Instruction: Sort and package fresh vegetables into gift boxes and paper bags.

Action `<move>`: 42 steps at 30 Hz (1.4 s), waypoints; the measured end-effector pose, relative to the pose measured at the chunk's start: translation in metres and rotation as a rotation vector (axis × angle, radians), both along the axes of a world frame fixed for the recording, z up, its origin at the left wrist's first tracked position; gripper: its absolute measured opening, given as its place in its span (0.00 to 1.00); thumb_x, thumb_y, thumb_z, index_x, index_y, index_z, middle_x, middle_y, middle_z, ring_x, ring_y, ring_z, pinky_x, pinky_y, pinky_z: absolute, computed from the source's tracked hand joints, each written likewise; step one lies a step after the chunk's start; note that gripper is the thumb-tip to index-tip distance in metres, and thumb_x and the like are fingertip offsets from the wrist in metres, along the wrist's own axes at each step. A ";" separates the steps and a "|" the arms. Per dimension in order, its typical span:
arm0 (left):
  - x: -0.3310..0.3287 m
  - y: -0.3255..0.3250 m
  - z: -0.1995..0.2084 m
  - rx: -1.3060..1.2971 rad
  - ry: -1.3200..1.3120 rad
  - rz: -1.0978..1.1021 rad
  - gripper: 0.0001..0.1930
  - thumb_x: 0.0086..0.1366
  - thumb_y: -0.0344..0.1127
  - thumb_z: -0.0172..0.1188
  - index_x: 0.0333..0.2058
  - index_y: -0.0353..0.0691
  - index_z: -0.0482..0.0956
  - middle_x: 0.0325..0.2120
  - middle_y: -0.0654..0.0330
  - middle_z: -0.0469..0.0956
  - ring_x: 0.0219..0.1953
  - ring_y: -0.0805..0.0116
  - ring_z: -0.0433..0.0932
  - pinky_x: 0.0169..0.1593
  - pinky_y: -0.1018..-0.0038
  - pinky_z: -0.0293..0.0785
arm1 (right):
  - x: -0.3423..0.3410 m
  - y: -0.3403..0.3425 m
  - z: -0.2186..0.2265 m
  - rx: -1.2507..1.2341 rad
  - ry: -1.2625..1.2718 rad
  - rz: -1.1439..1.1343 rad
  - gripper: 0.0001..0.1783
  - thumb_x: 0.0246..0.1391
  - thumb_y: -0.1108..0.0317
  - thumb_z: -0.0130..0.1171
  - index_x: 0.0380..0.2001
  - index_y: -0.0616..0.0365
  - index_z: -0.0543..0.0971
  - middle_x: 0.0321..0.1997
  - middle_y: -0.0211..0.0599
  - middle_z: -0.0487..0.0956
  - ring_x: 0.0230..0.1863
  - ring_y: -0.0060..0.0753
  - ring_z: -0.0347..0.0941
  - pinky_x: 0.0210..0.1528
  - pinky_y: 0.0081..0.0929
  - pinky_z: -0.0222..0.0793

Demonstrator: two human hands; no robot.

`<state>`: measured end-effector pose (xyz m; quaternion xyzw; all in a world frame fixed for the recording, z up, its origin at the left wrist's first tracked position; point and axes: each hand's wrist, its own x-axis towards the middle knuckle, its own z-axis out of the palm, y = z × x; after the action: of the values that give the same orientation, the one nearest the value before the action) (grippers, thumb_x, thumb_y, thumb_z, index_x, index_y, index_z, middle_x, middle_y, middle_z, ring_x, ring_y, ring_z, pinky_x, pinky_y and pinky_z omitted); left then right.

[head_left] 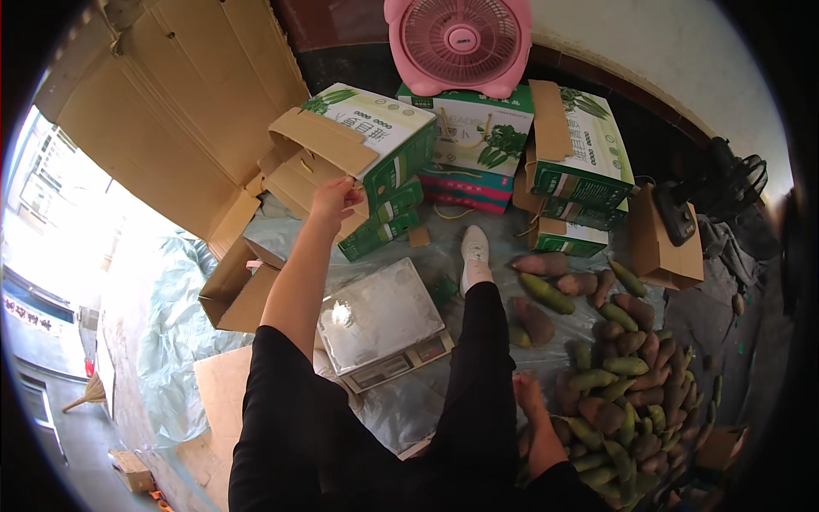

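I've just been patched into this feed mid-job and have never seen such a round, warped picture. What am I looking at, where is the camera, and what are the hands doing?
There is no machine here: a person works with two bare hands. The one picture comes from a wide-angle camera on the person's head, looking down, so straight edges bend near the rim. The dark shapes in the middle are the person's legs, with a white shoe stretched forward.

The left hand reaches out and its fingers grip the brown flap of an open cardboard box, white and green on its outside. The right hand rests low at the edge of a pile of green and brown vegetables; whether it holds one I cannot tell.

Between the legs sits a metal scale on plastic sheeting. Behind stand more boxes and a pink fan.
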<state>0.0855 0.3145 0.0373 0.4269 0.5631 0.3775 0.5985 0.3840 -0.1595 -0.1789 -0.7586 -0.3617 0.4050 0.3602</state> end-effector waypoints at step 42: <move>-0.113 -0.216 0.094 0.199 0.157 -0.217 0.13 0.56 0.27 0.60 0.42 0.32 0.76 0.35 0.63 0.79 0.34 0.75 0.76 0.41 0.76 0.72 | 0.006 -0.033 -0.022 -0.189 0.063 -0.036 0.11 0.54 0.66 0.50 0.31 0.60 0.80 0.24 0.41 0.79 0.26 0.35 0.76 0.29 0.30 0.71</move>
<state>-0.0273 0.0982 0.1314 0.5708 0.5186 0.3300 0.5445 0.3900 -0.1927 -0.2007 -0.7825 -0.2968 0.4544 0.3052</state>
